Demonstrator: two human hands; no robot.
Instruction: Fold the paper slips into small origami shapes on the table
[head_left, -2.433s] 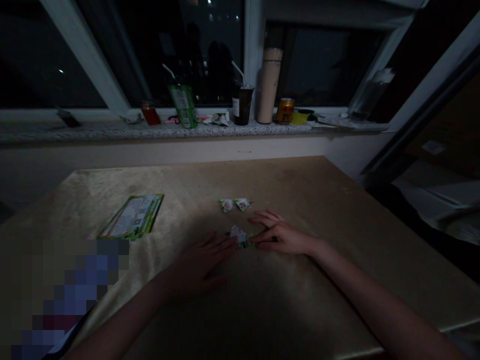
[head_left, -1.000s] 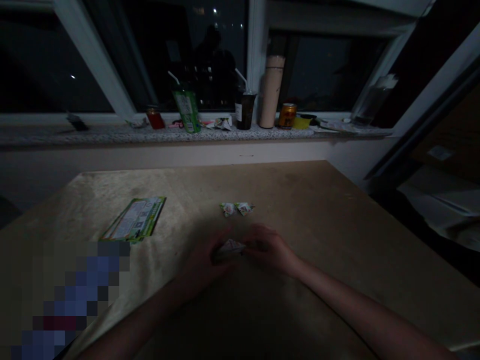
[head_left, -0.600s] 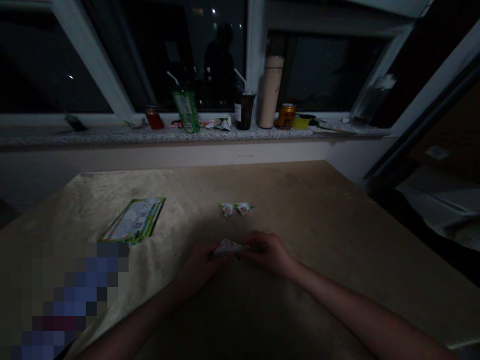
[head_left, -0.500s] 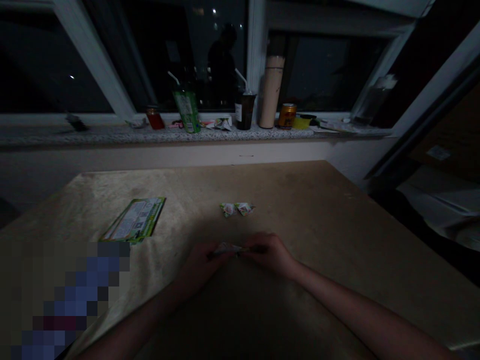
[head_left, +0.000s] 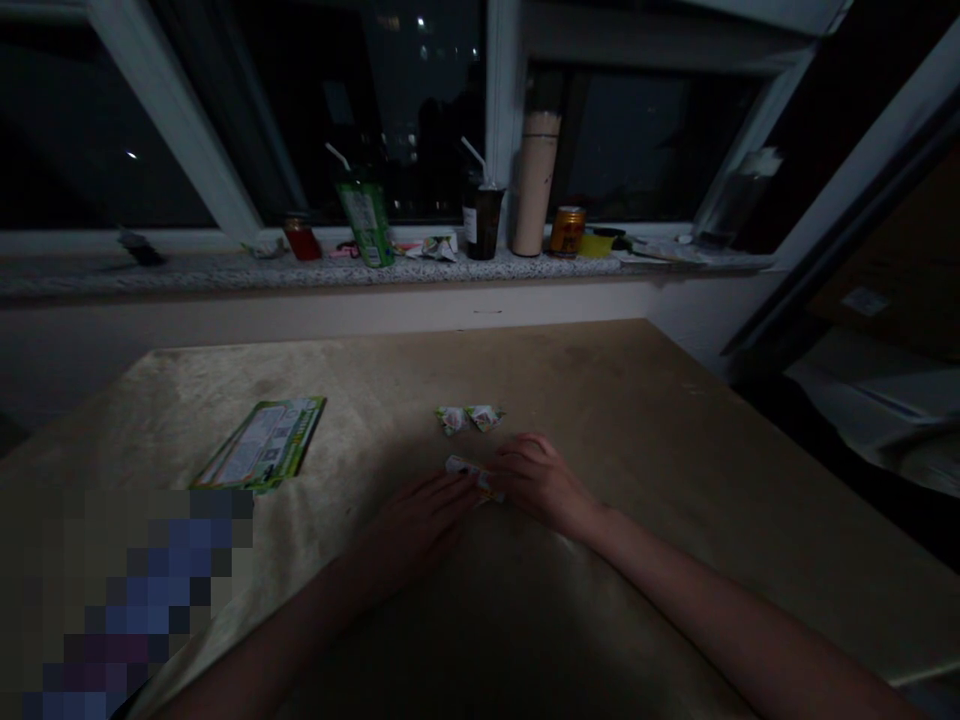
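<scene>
A small piece of folded printed paper (head_left: 463, 466) lies on the brown table in front of me, partly hidden under my fingers. Flat on its left side rests my left hand (head_left: 416, 515), fingers stretched out. My right hand (head_left: 544, 485) lies over the paper's right end with fingers extended and slightly bent. Just beyond the hands are two small folded paper triangles (head_left: 451, 419), side by side, with white and green print. To the left is a stack of green-and-white printed sheets (head_left: 259, 445).
The table (head_left: 600, 390) reaches a low wall under a granite sill (head_left: 247, 278). Along the sill stand a red jar (head_left: 301, 240), a green cup (head_left: 366, 225), a dark cup with a straw (head_left: 482, 225), a tall beige flask (head_left: 535, 185) and an orange can (head_left: 568, 232). A pixelated patch covers the lower left.
My fingers have gone from pinching the raised paper to lying flat over it on the table. The right hand has shifted slightly forward. The view has turned a little.
</scene>
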